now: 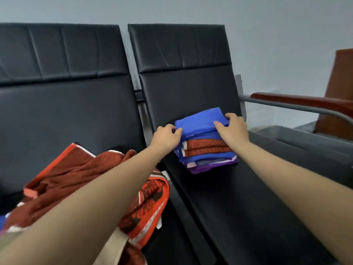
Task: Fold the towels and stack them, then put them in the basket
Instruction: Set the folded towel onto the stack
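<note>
From the head view, you have a grey basket at the far right, just past the right seat's edge, beneath a grey rail with a red-brown armrest; only its rim and a bit of inner wall show, and you cannot tell what, if anything, lies inside it; the stack of folded towels sits on the right seat of the bench, close to the backrest, with a blue towel on top, rust-red ones in the middle, more blue below and a purple one at the bottom; your left hand has its fingers curled onto the left edge of the blue towel, thumb pinching the corner; your right hand lies over the right side of the same towel, fingers bent down around its far edge and thumb on top, gripping it; on the left seat a heap of unfolded red and orange towels lies loose, partly under your left forearm, spilling to the gap between the two seats; the stack's right edge is near the seat's right border, with the basket rim just beyond it; in front of the stack the black seat runs bare toward you, between your forearms; a brown wooden piece stands behind the basket at the right margin.
</note>
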`<action>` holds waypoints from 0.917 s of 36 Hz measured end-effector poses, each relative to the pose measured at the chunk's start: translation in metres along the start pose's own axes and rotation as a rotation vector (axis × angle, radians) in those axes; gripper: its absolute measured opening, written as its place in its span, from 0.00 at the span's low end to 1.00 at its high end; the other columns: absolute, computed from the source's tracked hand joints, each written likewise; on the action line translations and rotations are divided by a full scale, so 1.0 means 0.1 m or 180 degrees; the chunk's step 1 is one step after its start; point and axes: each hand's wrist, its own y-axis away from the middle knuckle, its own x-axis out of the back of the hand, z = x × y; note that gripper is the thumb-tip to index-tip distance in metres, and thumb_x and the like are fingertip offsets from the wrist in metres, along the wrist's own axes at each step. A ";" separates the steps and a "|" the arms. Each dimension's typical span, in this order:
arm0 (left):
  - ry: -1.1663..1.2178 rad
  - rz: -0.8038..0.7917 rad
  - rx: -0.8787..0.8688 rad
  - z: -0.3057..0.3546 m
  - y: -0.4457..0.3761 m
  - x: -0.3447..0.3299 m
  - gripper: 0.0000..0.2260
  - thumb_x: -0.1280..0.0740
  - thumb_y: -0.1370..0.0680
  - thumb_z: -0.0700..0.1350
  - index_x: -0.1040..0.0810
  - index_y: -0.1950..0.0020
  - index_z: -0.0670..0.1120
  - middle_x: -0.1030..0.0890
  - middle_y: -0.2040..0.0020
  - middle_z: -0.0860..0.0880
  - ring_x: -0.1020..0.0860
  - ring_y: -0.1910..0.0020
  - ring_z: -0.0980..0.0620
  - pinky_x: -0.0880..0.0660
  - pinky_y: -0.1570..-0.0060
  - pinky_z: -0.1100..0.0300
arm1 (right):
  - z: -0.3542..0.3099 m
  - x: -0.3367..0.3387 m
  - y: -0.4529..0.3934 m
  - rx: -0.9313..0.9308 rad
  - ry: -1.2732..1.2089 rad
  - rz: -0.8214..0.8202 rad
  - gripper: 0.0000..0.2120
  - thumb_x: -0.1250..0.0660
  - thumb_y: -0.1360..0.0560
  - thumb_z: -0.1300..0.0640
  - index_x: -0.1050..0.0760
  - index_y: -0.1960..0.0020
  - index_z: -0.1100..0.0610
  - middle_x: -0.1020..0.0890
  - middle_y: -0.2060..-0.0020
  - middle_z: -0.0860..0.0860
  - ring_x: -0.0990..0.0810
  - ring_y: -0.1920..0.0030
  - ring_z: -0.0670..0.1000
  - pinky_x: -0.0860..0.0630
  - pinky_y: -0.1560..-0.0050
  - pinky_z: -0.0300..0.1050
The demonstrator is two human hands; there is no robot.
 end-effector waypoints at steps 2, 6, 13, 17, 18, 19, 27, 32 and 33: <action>0.0102 0.0109 -0.0028 -0.07 0.18 0.20 0.15 0.40 0.20 0.52 0.22 0.40 0.46 0.21 0.42 0.42 0.23 0.43 0.43 0.29 0.45 0.57 | -0.09 0.08 0.21 0.0231 0.0000 0.0274 0.23 0.35 0.23 0.48 0.30 0.32 0.57 0.27 0.39 0.57 0.29 0.36 0.57 0.30 0.40 0.51; 0.0291 0.0132 -0.0035 -0.23 0.71 0.66 0.12 0.39 0.19 0.49 0.21 0.42 0.45 0.20 0.50 0.48 0.24 0.51 0.50 0.32 0.53 0.62 | -0.45 0.20 0.73 0.0463 -0.0406 0.0022 0.09 0.35 0.23 0.52 0.24 0.44 0.53 0.24 0.57 0.46 0.25 0.52 0.48 0.33 0.56 0.40; 0.0597 0.0174 0.0098 -0.67 1.69 1.42 0.06 0.36 0.21 0.43 0.20 0.49 0.47 0.21 0.58 0.52 0.22 0.56 0.51 0.25 0.49 0.57 | -1.17 -0.05 1.82 0.0395 -0.0938 -0.1495 0.06 0.34 0.23 0.54 0.23 0.58 0.54 0.20 0.66 0.47 0.25 0.68 0.43 0.31 0.65 0.39; 0.0762 0.0286 0.0277 -0.99 2.10 1.70 0.05 0.37 0.21 0.40 0.21 0.51 0.47 0.23 0.62 0.55 0.24 0.62 0.54 0.26 0.53 0.58 | -1.55 -0.26 2.32 0.0211 -0.0892 -0.2263 0.10 0.35 0.24 0.57 0.23 0.64 0.55 0.23 0.71 0.47 0.28 0.74 0.44 0.34 0.74 0.36; 0.0807 0.0311 0.0350 -1.08 2.19 1.76 0.05 0.37 0.21 0.41 0.21 0.51 0.48 0.22 0.60 0.54 0.24 0.62 0.54 0.26 0.54 0.58 | -1.63 -0.30 2.43 0.0121 -0.0854 -0.2439 0.11 0.35 0.23 0.57 0.23 0.64 0.54 0.23 0.71 0.46 0.28 0.73 0.45 0.33 0.74 0.37; 0.0818 0.0331 0.0405 -1.18 2.28 1.83 0.06 0.37 0.21 0.42 0.21 0.51 0.49 0.21 0.59 0.54 0.23 0.61 0.54 0.25 0.54 0.57 | -1.71 -0.33 2.53 0.0022 -0.0808 -0.2579 0.11 0.35 0.24 0.57 0.23 0.65 0.54 0.22 0.72 0.46 0.28 0.73 0.45 0.33 0.75 0.37; -0.0117 0.0345 0.0619 -1.87 2.70 2.02 0.05 0.37 0.21 0.46 0.22 0.51 0.53 0.21 0.54 0.54 0.25 0.53 0.53 0.32 0.55 0.58 | -1.80 -0.53 2.89 0.0168 -0.0520 -0.2381 0.09 0.36 0.23 0.56 0.21 0.61 0.54 0.21 0.67 0.46 0.26 0.69 0.44 0.34 0.73 0.34; -0.0490 0.0491 0.0628 -2.27 2.85 2.14 0.06 0.36 0.23 0.47 0.21 0.48 0.51 0.20 0.50 0.48 0.22 0.53 0.51 0.28 0.51 0.57 | -1.50 -0.55 2.96 0.0874 0.0395 -0.2185 0.08 0.36 0.23 0.55 0.20 0.53 0.56 0.20 0.59 0.47 0.22 0.53 0.48 0.25 0.51 0.46; -0.0443 0.0532 0.0702 -2.33 2.85 2.16 0.07 0.35 0.23 0.47 0.21 0.47 0.50 0.20 0.49 0.47 0.22 0.53 0.51 0.28 0.50 0.57 | -1.46 -0.52 2.95 0.0922 0.0518 -0.2173 0.07 0.36 0.23 0.54 0.20 0.52 0.55 0.21 0.59 0.45 0.22 0.53 0.47 0.26 0.51 0.44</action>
